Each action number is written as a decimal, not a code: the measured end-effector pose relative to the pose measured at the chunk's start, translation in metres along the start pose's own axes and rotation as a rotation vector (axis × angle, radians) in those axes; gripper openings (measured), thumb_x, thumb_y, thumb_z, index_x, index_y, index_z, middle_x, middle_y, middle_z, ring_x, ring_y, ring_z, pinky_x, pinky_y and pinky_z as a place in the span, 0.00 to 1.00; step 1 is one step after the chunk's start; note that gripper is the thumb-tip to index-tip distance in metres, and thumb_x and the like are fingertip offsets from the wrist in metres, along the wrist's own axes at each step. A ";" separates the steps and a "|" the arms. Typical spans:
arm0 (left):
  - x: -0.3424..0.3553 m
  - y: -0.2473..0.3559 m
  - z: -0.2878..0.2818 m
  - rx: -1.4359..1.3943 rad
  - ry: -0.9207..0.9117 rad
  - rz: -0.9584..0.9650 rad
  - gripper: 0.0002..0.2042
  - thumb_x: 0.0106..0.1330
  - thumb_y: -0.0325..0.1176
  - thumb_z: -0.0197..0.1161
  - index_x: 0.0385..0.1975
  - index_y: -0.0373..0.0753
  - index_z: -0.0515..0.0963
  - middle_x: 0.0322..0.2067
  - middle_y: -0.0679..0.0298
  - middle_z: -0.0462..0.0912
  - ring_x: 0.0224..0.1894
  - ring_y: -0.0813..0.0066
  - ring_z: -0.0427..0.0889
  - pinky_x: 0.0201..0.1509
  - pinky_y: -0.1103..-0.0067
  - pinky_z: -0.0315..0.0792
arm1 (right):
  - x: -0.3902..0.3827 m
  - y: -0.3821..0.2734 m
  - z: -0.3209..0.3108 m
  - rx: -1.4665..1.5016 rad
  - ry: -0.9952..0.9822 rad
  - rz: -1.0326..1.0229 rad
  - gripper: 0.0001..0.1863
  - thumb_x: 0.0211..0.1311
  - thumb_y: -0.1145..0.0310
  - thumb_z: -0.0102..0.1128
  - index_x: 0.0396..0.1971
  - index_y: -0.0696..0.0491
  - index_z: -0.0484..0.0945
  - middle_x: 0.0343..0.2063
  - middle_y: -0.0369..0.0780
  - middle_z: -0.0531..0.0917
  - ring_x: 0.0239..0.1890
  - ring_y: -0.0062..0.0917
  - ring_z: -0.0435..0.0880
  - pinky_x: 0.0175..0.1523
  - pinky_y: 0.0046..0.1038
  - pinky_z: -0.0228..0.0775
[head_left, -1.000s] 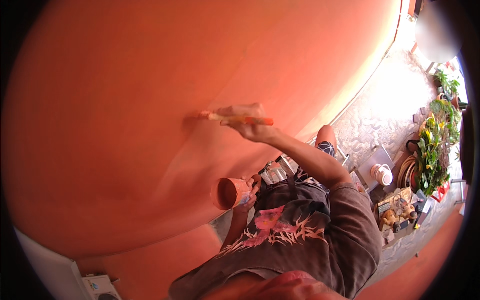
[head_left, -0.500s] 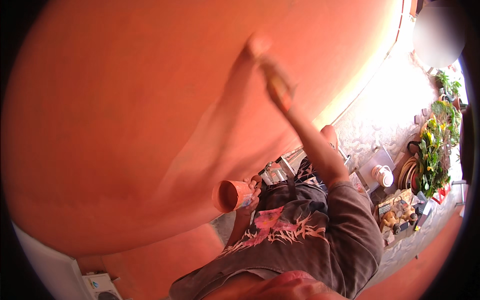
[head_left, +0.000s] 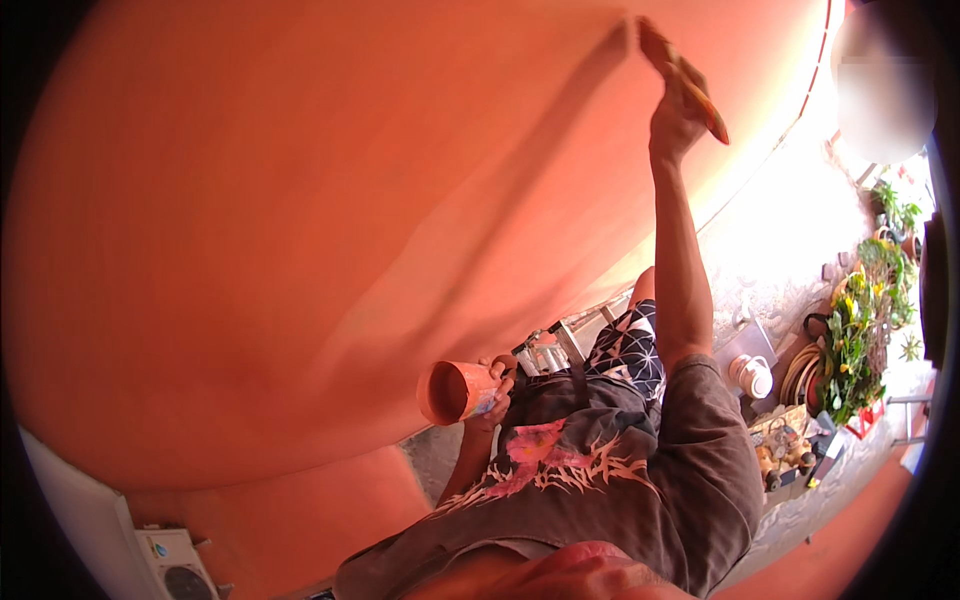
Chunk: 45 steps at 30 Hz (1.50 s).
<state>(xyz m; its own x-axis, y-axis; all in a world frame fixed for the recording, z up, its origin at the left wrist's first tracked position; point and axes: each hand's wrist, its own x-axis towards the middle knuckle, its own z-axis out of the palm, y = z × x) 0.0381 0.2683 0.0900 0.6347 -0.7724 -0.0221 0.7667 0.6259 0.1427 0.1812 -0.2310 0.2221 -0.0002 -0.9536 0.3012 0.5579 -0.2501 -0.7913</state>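
Observation:
My left hand [head_left: 496,388] grips an orange paint-stained cup [head_left: 482,390] in front of my waist, its round mouth facing left toward the wall. My right arm is stretched up and away, and my right hand [head_left: 682,118] is closed around a paintbrush [head_left: 706,100]. The handle end sticks out to the right of the fist. The dark brush head [head_left: 652,42] is at the coral-orange wall [head_left: 300,220], near the top of the view, where its long shadow begins. Whether the bristle tips touch the wall is hard to tell.
A metal ladder [head_left: 570,340] stands by my legs. To the right below are leafy plants [head_left: 850,345], a coiled hose [head_left: 800,375], a white round container [head_left: 750,376] and a cluttered surface [head_left: 785,445]. A white fan unit [head_left: 178,562] is at the lower left.
My right hand and the paintbrush have swept up and to the right along the wall, with the arm now straighter. The left hand still holds the cup, shifted only slightly left.

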 end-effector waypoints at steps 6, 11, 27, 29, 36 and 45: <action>-0.008 -0.006 -0.002 -0.013 -0.001 0.059 0.25 0.69 0.47 0.58 0.60 0.39 0.65 0.48 0.53 0.67 0.41 0.55 0.73 0.18 0.79 0.73 | -0.126 0.010 0.009 0.054 -0.352 -0.338 0.09 0.64 0.75 0.60 0.42 0.62 0.82 0.43 0.46 0.86 0.45 0.33 0.87 0.49 0.29 0.79; 0.008 0.002 0.006 0.006 -0.033 -0.009 0.25 0.69 0.47 0.58 0.60 0.39 0.65 0.49 0.54 0.66 0.42 0.54 0.73 0.18 0.79 0.73 | -0.221 -0.062 0.009 0.355 -0.952 -0.197 0.12 0.57 0.77 0.65 0.42 0.55 0.84 0.43 0.46 0.87 0.41 0.40 0.88 0.39 0.33 0.80; 0.028 0.001 0.021 -0.023 -0.067 -0.077 0.20 0.73 0.41 0.55 0.59 0.40 0.66 0.49 0.53 0.68 0.41 0.55 0.72 0.17 0.79 0.72 | 0.105 -0.034 0.008 -0.007 -0.004 -0.199 0.08 0.66 0.73 0.60 0.40 0.62 0.83 0.38 0.40 0.86 0.42 0.23 0.83 0.53 0.26 0.73; 0.042 0.004 0.024 -0.028 -0.061 -0.126 0.20 0.73 0.41 0.54 0.60 0.40 0.66 0.49 0.53 0.68 0.41 0.55 0.72 0.17 0.79 0.72 | 0.114 0.004 0.009 0.052 -0.071 -0.431 0.08 0.66 0.74 0.59 0.40 0.59 0.84 0.39 0.40 0.87 0.43 0.26 0.85 0.50 0.27 0.76; 0.076 0.009 0.019 -0.017 0.011 -0.233 0.18 0.74 0.40 0.51 0.59 0.39 0.66 0.48 0.54 0.69 0.40 0.56 0.72 0.17 0.80 0.74 | -0.076 -0.010 -0.005 0.130 -0.836 -0.331 0.09 0.61 0.76 0.61 0.39 0.52 0.86 0.43 0.38 0.88 0.40 0.34 0.89 0.41 0.30 0.81; 0.119 0.001 0.031 0.024 0.032 -0.300 0.19 0.72 0.40 0.54 0.58 0.38 0.68 0.46 0.55 0.70 0.38 0.56 0.74 0.16 0.81 0.75 | 0.076 0.092 -0.015 0.101 -0.305 -0.112 0.09 0.69 0.70 0.57 0.40 0.56 0.84 0.38 0.40 0.85 0.38 0.25 0.84 0.43 0.29 0.74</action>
<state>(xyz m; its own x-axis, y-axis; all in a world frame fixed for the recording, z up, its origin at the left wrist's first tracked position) 0.1109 0.1736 0.1184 0.3831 -0.9185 -0.0980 0.9182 0.3671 0.1489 0.2204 -0.3288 0.1642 0.1735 -0.8229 0.5410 0.6479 -0.3184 -0.6920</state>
